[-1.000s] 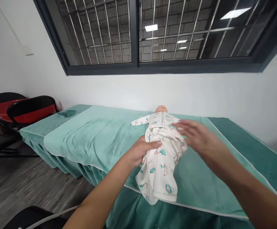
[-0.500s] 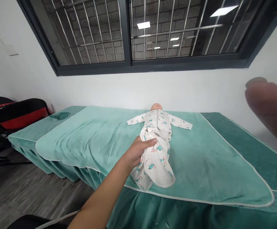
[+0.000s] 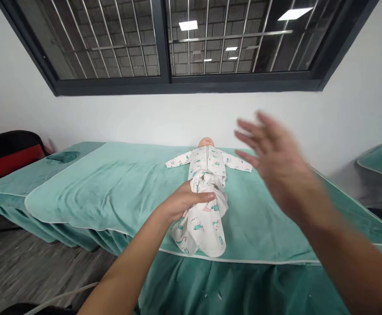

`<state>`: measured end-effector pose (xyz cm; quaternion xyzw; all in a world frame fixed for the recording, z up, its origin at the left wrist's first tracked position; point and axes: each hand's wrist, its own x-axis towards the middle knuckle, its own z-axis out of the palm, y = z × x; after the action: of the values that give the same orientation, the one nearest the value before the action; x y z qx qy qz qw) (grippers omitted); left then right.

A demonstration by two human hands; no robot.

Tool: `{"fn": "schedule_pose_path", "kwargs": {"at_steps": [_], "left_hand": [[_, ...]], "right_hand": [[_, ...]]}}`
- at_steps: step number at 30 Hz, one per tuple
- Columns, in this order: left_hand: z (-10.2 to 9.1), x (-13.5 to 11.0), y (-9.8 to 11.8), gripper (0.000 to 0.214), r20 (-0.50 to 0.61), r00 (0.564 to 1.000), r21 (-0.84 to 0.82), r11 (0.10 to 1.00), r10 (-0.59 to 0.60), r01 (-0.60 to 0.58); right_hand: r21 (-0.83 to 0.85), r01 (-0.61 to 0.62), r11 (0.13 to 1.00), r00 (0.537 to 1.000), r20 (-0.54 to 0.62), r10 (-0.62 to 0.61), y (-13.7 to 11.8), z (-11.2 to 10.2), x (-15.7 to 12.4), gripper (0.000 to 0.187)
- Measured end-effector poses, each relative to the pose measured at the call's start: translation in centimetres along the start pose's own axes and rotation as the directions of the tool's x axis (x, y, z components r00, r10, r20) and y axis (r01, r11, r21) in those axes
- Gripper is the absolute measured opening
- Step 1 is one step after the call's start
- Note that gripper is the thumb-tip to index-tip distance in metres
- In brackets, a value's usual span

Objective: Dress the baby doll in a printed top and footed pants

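A baby doll point(image 3: 206, 142) lies on its back on a teal towel point(image 3: 112, 192) spread over a massage bed. It wears a white sleepsuit point(image 3: 207, 188) printed with small teal figures, sleeves spread to both sides. My left hand point(image 3: 184, 202) is closed on the bunched fabric at the doll's waist. My right hand point(image 3: 273, 157) hovers in the air to the right of the doll, fingers spread and blurred, holding nothing.
The bed point(image 3: 237, 288) has a dark teal cover and stands against a white wall under a barred window point(image 3: 178, 39). Red and black chairs point(image 3: 7, 153) stand at the left. Another teal-covered bed corner point(image 3: 381, 159) shows at the right.
My right hand swung away from the doll up to the right, then came back in front of the view, spread open. My left hand kept its hold on the sleepsuit. The view shifted rightward.
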<state>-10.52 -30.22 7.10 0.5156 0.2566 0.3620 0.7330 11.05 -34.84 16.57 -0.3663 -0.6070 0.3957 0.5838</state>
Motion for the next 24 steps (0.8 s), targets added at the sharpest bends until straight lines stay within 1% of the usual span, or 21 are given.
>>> {"fn": "schedule_pose_path", "kwargs": {"at_steps": [1, 2, 3, 4, 6, 7, 9, 11, 13, 15, 16, 18, 20, 21, 22, 24], "left_hand": [[0.2, 0.1, 0.6, 0.043, 0.038, 0.999, 0.062, 0.998, -0.007, 0.005], [0.4, 0.2, 1.3, 0.042, 0.069, 0.998, 0.132, 0.991, -0.014, 0.005], [0.6, 0.3, 1.9, 0.041, 0.093, 0.996, 0.202, 0.979, -0.019, 0.0], [0.7, 0.5, 2.6, 0.039, 0.108, 0.994, 0.265, 0.964, -0.02, -0.01], [0.7, 1.1, 3.6, 0.038, 0.116, 0.993, 0.361, 0.932, -0.014, -0.029], [0.6, 1.4, 3.9, 0.037, 0.11, 0.994, 0.394, 0.919, -0.008, -0.036], [0.1, 2.3, 3.9, 0.037, 0.069, 0.997, 0.438, 0.898, 0.018, -0.047], [-0.7, 3.3, 3.2, 0.035, 0.009, 0.998, 0.444, 0.894, 0.056, -0.055], [-1.6, 4.2, 1.8, 0.037, -0.046, 0.997, 0.382, 0.923, 0.057, -0.035], [-2.5, 4.8, 0.0, 0.043, -0.057, 0.998, 0.244, 0.969, -0.007, 0.021], [-2.9, 5.0, -0.9, 0.047, -0.037, 0.998, 0.172, 0.983, -0.056, 0.061], [-3.7, 5.4, -2.6, 0.053, 0.046, 0.987, 0.078, 0.985, -0.157, 0.153], [-4.2, 5.7, -3.8, 0.056, 0.112, 0.97, 0.043, 0.976, -0.216, 0.213], [-4.4, 6.0, -4.2, 0.056, 0.108, 0.973, 0.01, 0.979, -0.205, 0.205], [-4.5, 6.3, -4.5, 0.056, 0.078, 0.984, -0.042, 0.985, -0.163, 0.167], [-4.4, 7.0, -4.8, 0.053, -0.032, 0.999, -0.168, 0.985, -0.044, 0.038]], "right_hand": [[-0.031, 0.033, 0.999, 0.999, 0.04, -0.032, 1.3, 0.6, 0.1, 0.074], [-0.05, 0.016, 0.999, 0.995, 0.096, -0.011, 2.9, 1.0, 0.3, 0.064], [-0.066, -0.046, 0.997, 0.987, 0.15, 0.055, 4.6, 1.1, 0.7, 0.058], [-0.076, -0.125, 0.989, 0.967, 0.214, 0.139, 6.3, 1.0, 1.0, 0.057], [-0.044, -0.261, 0.964, 0.914, 0.31, 0.261, 9.1, 0.4, 1.5, 0.061], [-0.005, -0.313, 0.95, 0.889, 0.35, 0.295, 10.2, 0.1, 1.6, 0.065], [0.088, -0.384, 0.919, 0.853, 0.414, 0.317, 11.6, -0.4, 1.5, 0.074], [0.122, -0.437, 0.891, 0.823, 0.453, 0.342, 12.4, -0.3, 1.1, 0.071], [0.121, -0.477, 0.871, 0.815, 0.432, 0.386, 12.9, 0.1, 0.8, 0.058], [0.166, -0.503, 0.848, 0.834, 0.349, 0.426, 13.5, 0.7, 0.8, 0.05], [0.213, -0.507, 0.835, 0.848, 0.301, 0.437, 13.9, 0.8, 0.9, 0.049], [0.311, -0.503, 0.807, 0.863, 0.226, 0.451, 14.8, 1.0, 1.4, 0.053], [0.371, -0.506, 0.778, 0.862, 0.205, 0.463, 15.7, 1.0, 1.8, 0.057], [0.386, -0.511, 0.768, 0.859, 0.207, 0.468, 16.1, 1.0, 2.0, 0.059], [0.394, -0.515, 0.761, 0.856, 0.208, 0.472, 16.4, 1.0, 2.1, 0.062], [0.387, -0.518, 0.762, 0.855, 0.205, 0.477, 16.9, 1.0, 2.0, 0.066]]}}
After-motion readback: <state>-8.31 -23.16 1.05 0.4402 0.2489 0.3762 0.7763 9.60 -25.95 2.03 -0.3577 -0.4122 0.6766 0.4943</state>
